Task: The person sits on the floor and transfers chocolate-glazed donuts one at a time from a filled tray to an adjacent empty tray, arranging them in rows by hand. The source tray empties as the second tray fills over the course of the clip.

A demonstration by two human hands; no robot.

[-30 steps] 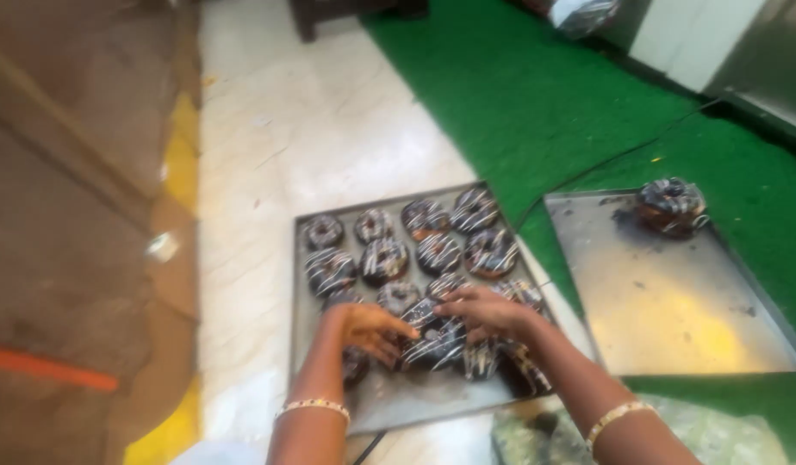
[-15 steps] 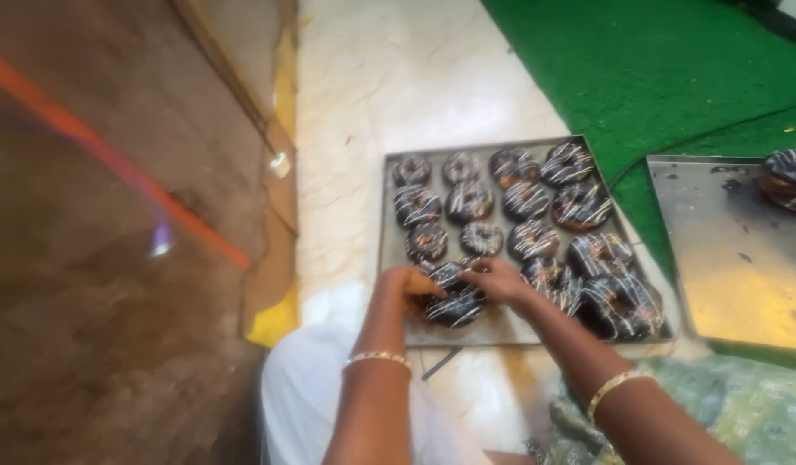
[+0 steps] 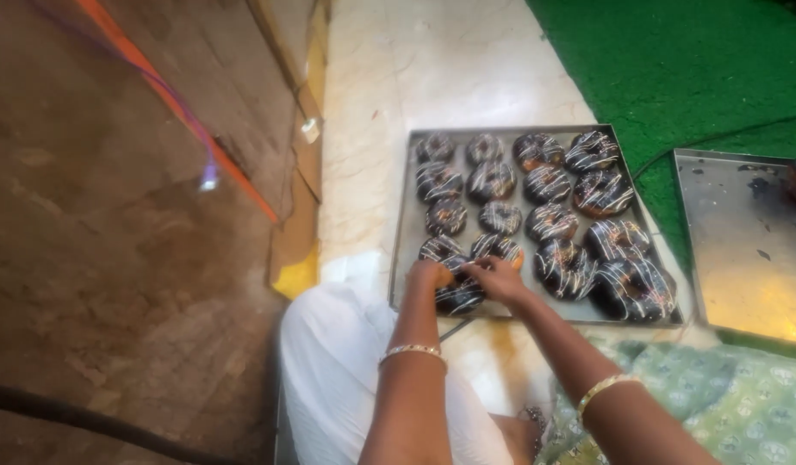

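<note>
A metal tray (image 3: 404,226) of chocolate-glazed doughnuts striped with white icing is laid on the pale floor beside a green mat (image 3: 674,60), with a second, nearly bare tray (image 3: 743,250) just to its right. The near-corner doughnut (image 3: 458,297) is pinched between the left hand (image 3: 430,275) and right hand (image 3: 499,280), both closed on its rim. It is judged light, soft and sticky-topped, best taken by the unglazed sides, and neighbouring doughnuts (image 3: 563,269) are packed close against it.

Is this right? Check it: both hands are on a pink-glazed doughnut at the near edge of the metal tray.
Not quite. The head view shows the left hand and right hand on a chocolate-glazed doughnut with white drizzle, not pink, at the near edge of the metal tray.
</note>
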